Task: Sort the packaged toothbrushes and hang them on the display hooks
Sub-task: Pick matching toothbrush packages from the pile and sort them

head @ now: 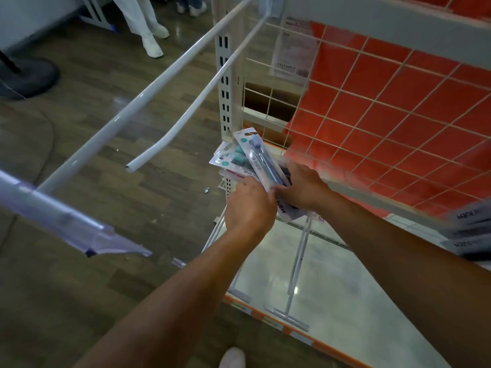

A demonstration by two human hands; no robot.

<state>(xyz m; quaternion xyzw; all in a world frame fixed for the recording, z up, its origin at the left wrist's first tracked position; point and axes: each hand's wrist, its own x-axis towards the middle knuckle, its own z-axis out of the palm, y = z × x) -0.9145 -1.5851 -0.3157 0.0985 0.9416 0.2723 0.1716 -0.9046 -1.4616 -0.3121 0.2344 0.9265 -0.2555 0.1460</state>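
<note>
Both hands hold a fanned bundle of packaged toothbrushes [248, 158] low in front of the rack's white upright. My left hand [248, 205] grips the bundle's lower left edge. My right hand [300, 189] grips it from the right, fingers curled over the packs. The top pack shows a dark blue brush; teal-headed brushes lie beneath. Two long white display hooks [186, 112] reach out from the upright toward me, both bare. More packs [470, 229] hang blurred at the right edge.
A white wire grid [385, 123] with an orange back panel fills the right side. Below it lies a glossy shelf [332, 274] with an orange front edge and short white prongs. A clear price-tag holder [79, 232] juts in at left. A person's legs stand far back.
</note>
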